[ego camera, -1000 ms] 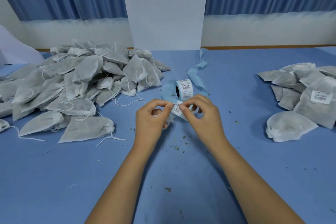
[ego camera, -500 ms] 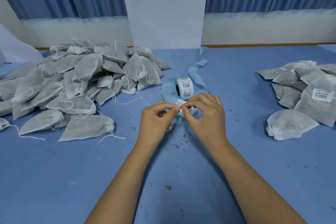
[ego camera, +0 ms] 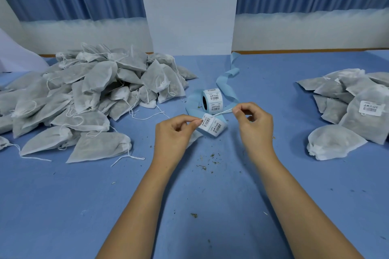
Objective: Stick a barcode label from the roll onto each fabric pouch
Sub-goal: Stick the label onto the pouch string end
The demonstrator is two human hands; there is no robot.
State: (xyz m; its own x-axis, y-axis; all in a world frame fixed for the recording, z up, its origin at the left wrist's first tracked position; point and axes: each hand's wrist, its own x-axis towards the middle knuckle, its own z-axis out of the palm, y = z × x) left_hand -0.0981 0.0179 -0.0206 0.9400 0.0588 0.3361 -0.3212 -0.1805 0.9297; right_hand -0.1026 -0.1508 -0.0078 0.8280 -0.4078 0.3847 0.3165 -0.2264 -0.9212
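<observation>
One label roll [ego camera: 212, 100] stands on the blue surface [ego camera: 63, 206], its blue backing strip [ego camera: 226, 82] curling away behind. Just in front, two hands work the strip's end: the left hand [ego camera: 172, 132] fingers pinch one barcode label [ego camera: 206, 120], the right hand [ego camera: 255, 124] fingers pinch the strip. Two pouch heaps lie well apart: a large unlabelled pile [ego camera: 88, 94] left, a smaller pile [ego camera: 353, 103] right with one label visible [ego camera: 371, 108]. Exact pouch counts cannot be told.

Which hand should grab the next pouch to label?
Probably the left hand: the unlabelled pouch pile lies on its side. It already pinches the peeled label, though, while the right hand holds the backing strip.
</observation>
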